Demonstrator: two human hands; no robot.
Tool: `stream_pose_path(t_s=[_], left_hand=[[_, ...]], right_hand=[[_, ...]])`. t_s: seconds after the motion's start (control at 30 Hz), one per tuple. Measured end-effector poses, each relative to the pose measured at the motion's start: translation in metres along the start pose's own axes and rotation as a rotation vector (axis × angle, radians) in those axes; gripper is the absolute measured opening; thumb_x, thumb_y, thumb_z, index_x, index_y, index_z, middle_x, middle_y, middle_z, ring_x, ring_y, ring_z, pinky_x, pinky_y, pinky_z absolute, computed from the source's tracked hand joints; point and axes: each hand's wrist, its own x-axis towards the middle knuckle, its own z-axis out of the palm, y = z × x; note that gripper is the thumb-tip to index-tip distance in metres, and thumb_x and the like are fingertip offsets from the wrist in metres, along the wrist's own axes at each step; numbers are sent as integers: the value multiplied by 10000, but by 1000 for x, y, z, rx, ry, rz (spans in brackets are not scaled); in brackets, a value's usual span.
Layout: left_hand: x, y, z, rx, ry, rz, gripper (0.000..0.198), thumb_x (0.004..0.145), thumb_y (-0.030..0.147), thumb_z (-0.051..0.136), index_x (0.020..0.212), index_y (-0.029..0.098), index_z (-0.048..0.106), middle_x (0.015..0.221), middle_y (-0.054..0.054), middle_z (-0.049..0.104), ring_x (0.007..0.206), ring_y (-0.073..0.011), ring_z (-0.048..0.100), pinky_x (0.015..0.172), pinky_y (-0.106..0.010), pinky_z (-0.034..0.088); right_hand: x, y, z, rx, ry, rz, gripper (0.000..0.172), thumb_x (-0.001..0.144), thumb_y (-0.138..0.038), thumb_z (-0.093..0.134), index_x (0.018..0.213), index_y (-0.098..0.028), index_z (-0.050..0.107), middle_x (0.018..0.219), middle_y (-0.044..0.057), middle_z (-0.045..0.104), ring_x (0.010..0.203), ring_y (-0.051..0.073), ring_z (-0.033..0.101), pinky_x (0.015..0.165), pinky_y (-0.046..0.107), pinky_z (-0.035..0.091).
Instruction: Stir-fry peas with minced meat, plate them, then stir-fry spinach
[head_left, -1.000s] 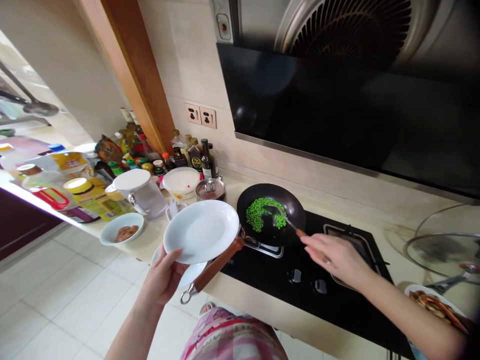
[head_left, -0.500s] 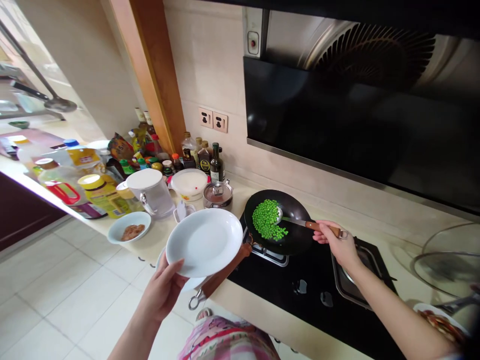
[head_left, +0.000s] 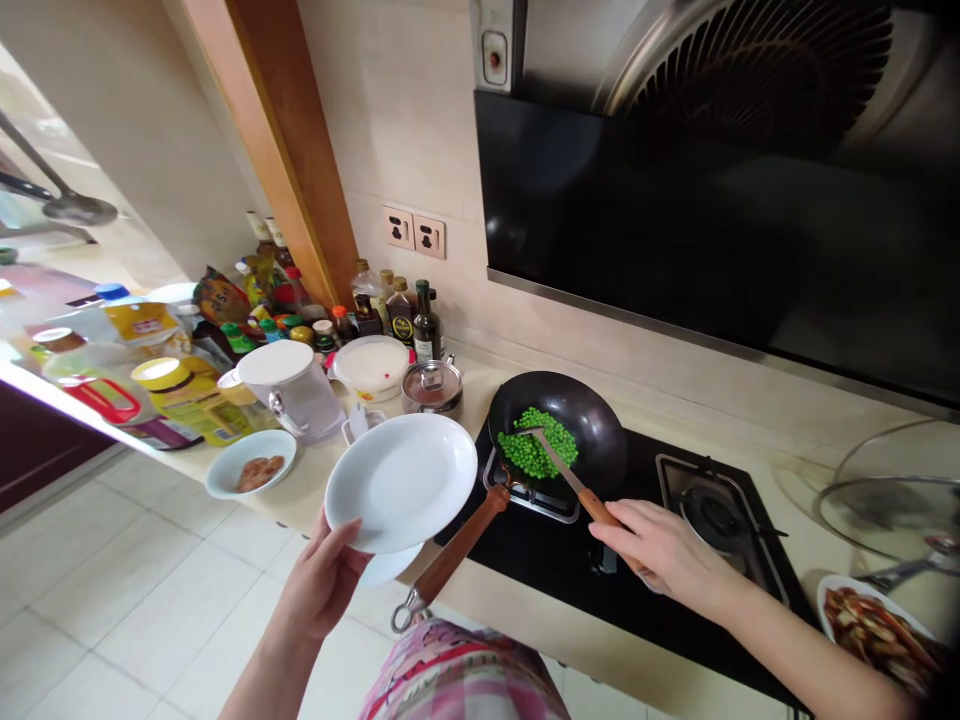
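Note:
My left hand (head_left: pixel 330 570) is closed on the near-left rim of a white plate (head_left: pixel 405 480). The plate looks bare and is held up in front of the counter, left of the wok (head_left: pixel 600 430). Part of another white dish (head_left: pixel 390 568) shows beneath it. My right hand (head_left: pixel 660 550) grips the wooden handle of a metal spatula (head_left: pixel 566 470). Its head is down among the green peas (head_left: pixel 551 440) and partly hidden by them. The black wok sits on the left burner, its wooden handle (head_left: pixel 461 540) pointing toward my body.
On the left counter stand a bowl of raw meat (head_left: pixel 262 470), a water pitcher (head_left: pixel 300 395), a lidded pot (head_left: pixel 433 385) and several bottles (head_left: pixel 425 325). At right are a second burner (head_left: pixel 712 510), a glass lid (head_left: pixel 870 510) and a dish of cooked food (head_left: pixel 874 625). The range hood (head_left: pixel 675 230) hangs above.
My right hand has moved left and nearer my body, swinging the spatula to a new angle. The peas have shifted and bunched together in the wok. The plate stays in my left hand.

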Motion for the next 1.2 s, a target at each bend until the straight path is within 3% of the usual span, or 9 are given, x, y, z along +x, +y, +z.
stream_pose_path(t_s=[0.13,0.2,0.37,0.5,0.67,0.87,0.97,1.1,1.2], left_hand=[[7,-5,-2,17,-30,-18,611,553,157,839,1118,299,656,836,47,710,638,-131,643,572,-202,590],[10,-7,-3,9,-32,-36,574,570,176,835,1100,318,666,847,50,707,647,-132,636,569,-192,585],[15,-10,-2,45,-63,-52,637,569,173,837,1160,311,643,848,41,691,643,-124,629,589,-193,583],[15,-8,2,23,-57,-67,621,544,172,846,1120,311,663,850,41,692,632,-120,618,544,-169,564],[12,-8,-2,5,-21,-92,622,529,172,852,1100,330,665,797,57,688,570,-110,589,473,-164,540],[6,-11,-12,20,-18,-98,700,542,160,847,1187,306,618,784,49,686,568,-111,609,506,-185,566],[4,-10,-14,27,-11,-86,709,542,156,846,1197,303,616,826,37,693,600,-116,624,535,-181,570],[3,-14,-24,75,39,-67,702,537,181,855,1185,310,618,915,35,686,668,-122,636,571,-180,577],[2,-20,-45,112,124,-44,670,515,220,871,1133,315,631,955,54,658,716,-114,625,593,-175,580]], right_hand=[[-26,-33,-65,93,-65,78,518,760,-127,560,1230,-340,614,1012,71,662,899,239,638,714,342,544],[-31,-49,-78,106,-59,97,523,743,-154,600,1221,-367,618,991,74,671,858,258,642,667,360,542],[-1,-66,-44,30,-18,161,341,810,-156,551,1094,-304,669,816,49,671,674,195,625,594,323,518],[17,-27,-39,42,160,326,236,900,-244,499,1048,-269,681,887,26,713,688,154,658,651,283,531],[4,40,-69,190,452,836,217,807,-430,643,879,-240,717,805,54,743,665,212,710,594,292,556],[20,64,-13,762,772,1216,379,736,-459,673,915,-125,665,581,71,684,528,216,686,474,280,562],[26,52,1,789,709,1089,399,765,-471,659,971,-130,672,665,80,711,616,218,707,574,306,593],[24,38,-2,267,493,619,227,855,-358,603,1004,-220,705,902,61,726,781,198,705,758,321,578],[24,37,13,-81,308,251,288,864,-173,532,1095,-225,697,1009,84,699,857,210,685,797,340,565]])
